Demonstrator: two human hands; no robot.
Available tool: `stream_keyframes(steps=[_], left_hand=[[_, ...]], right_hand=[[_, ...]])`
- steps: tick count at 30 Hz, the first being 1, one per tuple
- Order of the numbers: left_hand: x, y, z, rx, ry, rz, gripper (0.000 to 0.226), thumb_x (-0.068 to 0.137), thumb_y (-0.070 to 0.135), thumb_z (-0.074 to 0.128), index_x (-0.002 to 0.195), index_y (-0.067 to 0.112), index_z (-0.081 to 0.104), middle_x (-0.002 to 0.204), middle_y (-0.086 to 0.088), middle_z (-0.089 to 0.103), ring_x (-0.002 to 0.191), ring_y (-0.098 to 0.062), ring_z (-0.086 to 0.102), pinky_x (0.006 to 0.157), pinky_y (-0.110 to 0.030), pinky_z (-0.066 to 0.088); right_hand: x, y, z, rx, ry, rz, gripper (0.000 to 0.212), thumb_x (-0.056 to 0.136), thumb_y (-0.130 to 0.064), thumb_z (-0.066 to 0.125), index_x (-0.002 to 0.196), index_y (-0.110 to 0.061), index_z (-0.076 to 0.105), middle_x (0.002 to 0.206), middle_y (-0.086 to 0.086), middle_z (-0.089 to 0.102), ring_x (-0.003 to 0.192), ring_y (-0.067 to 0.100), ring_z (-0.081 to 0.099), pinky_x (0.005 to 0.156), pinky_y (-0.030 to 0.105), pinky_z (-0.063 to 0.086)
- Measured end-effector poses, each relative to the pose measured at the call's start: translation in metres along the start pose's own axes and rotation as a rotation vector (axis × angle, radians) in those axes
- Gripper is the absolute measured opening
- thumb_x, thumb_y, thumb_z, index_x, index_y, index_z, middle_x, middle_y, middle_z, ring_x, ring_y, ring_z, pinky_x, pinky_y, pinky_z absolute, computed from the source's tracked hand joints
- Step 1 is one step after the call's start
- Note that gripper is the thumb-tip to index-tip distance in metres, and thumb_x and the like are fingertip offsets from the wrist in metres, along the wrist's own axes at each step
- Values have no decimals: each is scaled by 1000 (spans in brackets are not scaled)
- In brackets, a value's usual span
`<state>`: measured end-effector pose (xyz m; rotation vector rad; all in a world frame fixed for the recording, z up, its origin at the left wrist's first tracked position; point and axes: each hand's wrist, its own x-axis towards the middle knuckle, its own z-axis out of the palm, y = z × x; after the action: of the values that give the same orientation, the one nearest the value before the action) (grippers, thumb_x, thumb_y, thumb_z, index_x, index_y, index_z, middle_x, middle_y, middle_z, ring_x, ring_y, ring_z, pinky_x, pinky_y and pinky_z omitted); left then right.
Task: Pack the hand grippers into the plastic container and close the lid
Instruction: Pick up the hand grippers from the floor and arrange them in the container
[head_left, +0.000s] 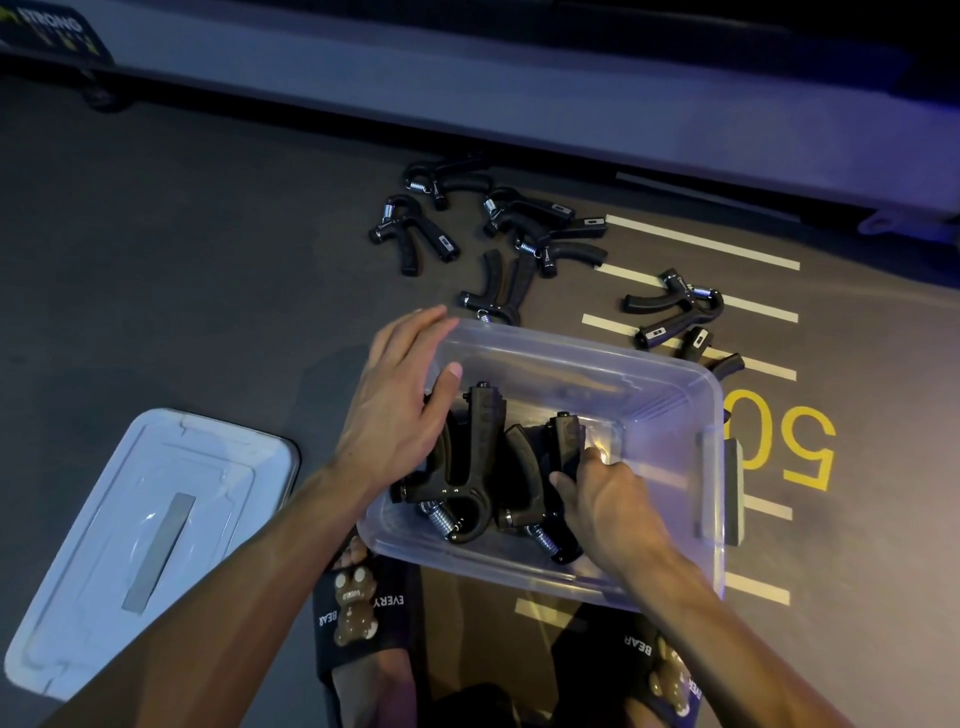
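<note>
A clear plastic container (670, 395) sits on the floor in front of me. Inside it lie black hand grippers: one on the left (475, 467), another to its right (537, 483). My left hand (400, 405) rests on the container's left rim with fingers straight, thumb over the edge. Inside the container, my right hand (608, 499) grips the right hand gripper by its handle. Several more hand grippers (519, 234) lie scattered on the floor beyond the container, others (675, 312) to the right of them. The lid (104, 566) lies flat on the floor at the left.
A long grey equipment base (519, 104) runs across the back. The floor carries white lines and a yellow number (779, 441) at the right. My feet in black slippers (358, 623) stand just below the container.
</note>
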<state>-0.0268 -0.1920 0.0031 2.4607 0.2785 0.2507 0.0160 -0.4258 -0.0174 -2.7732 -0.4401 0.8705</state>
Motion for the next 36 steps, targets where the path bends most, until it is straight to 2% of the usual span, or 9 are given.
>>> stream_keyframes(steps=[4, 11, 15, 18, 22, 26, 30, 32, 36], left_hand=[[1, 0, 0, 1, 2, -2, 46, 104, 30, 47, 145, 11, 51, 153, 1, 45, 143, -17, 33, 120, -25, 23], [1, 0, 0, -1, 4, -9, 45, 104, 29, 48, 145, 13, 51, 153, 3, 44, 143, -15, 32, 119, -24, 23], [1, 1, 0, 7, 10, 9, 42, 105, 24, 52, 145, 12, 51, 152, 2, 44, 142, -16, 33, 119, -27, 25], [1, 2, 0, 25, 4, -4, 42, 104, 24, 52, 146, 14, 51, 151, 4, 45, 141, -15, 34, 118, -25, 26], [12, 0, -2, 24, 13, -41, 42, 105, 27, 50, 146, 20, 50, 143, 8, 51, 132, -12, 38, 111, -17, 25], [39, -14, -10, -166, 13, -157, 35, 105, 36, 46, 139, 33, 55, 118, 19, 68, 114, -1, 57, 102, -20, 38], [79, -49, -10, -382, -85, -367, 29, 101, 28, 44, 117, 35, 67, 104, 24, 72, 98, 11, 63, 90, -21, 46], [104, -71, -4, -353, -151, -443, 30, 103, 16, 47, 118, 31, 68, 113, 14, 71, 105, 5, 63, 91, -25, 45], [148, -108, 16, -23, -314, -487, 39, 100, 12, 52, 135, 23, 64, 132, -14, 61, 123, -30, 58, 107, -33, 43]], right_hand=[[-1, -6, 1, -195, 34, -39, 44, 106, -42, 35, 121, -4, 50, 110, 16, 65, 101, 31, 67, 75, 33, 50], [-7, 2, 11, -209, 96, -87, 46, 103, -50, 35, 123, -10, 45, 103, 11, 68, 94, 26, 69, 66, 27, 43], [-3, 8, 2, -180, 6, -94, 52, 102, -55, 35, 129, -12, 45, 108, 13, 64, 99, 30, 64, 73, 31, 45], [3, 9, -21, -155, -48, -61, 56, 97, -64, 35, 114, -14, 58, 105, 14, 65, 98, 33, 64, 71, 33, 44], [14, -3, -63, -66, 78, -154, 37, 98, -56, 40, 85, -24, 53, 89, 13, 68, 87, 35, 67, 68, 34, 45], [32, -18, -97, 62, 325, -386, 28, 96, -47, 39, 82, -25, 51, 73, 1, 66, 69, 28, 63, 63, 36, 50], [63, -29, -105, 98, 401, -512, 20, 97, -33, 48, 92, -23, 64, 83, -1, 66, 80, 25, 57, 73, 38, 48], [81, -32, -101, 91, 366, -524, 16, 98, -29, 52, 95, -22, 66, 90, -1, 67, 85, 25, 56, 77, 39, 48], [106, -36, -94, 103, 275, -523, 20, 100, -30, 47, 95, -22, 65, 92, 0, 68, 87, 26, 58, 83, 40, 47]])
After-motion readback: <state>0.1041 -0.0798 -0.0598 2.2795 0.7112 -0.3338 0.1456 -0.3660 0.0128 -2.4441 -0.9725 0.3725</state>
